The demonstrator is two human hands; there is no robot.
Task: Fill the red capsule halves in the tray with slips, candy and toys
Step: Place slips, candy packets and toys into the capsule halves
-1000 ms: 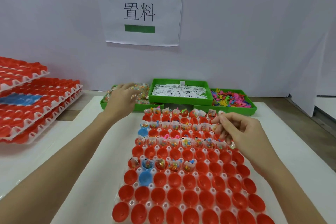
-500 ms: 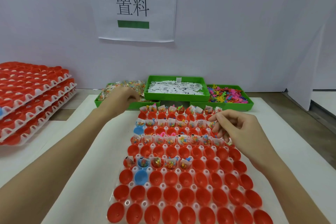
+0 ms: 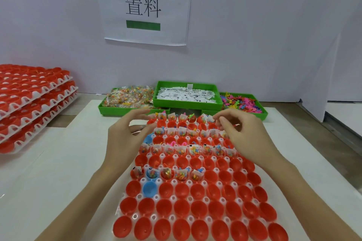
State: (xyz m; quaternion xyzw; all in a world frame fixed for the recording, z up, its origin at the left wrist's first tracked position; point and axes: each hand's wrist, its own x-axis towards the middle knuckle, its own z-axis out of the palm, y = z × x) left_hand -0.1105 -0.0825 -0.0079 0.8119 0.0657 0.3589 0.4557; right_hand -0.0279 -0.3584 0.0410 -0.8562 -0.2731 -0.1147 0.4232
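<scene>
Your tray (image 3: pixel 172 199) of red capsule halves (image 3: pixel 197 209) lies on the white tabletop (image 3: pixel 58 172), long axis running away from you toward three green bins (image 3: pixel 188 102) at a pale wall bearing a paper sign (image 3: pixel 145 6). The far rows hold slips, candy and toys; the near rows sit bare, cups up. Your left hand (image 3: pixel 125 139) hovers loosely curled; whether it pinches anything cannot be told. Your right hand (image 3: pixel 242 135) curls over the far rows, its contents unclear.

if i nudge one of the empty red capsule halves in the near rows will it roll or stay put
An empty red capsule half probably stays put: each sits in its own socket in the white tray. It looks like thin plastic, so likely light. Lifted out, its rounded bottom would probably rock.
</scene>
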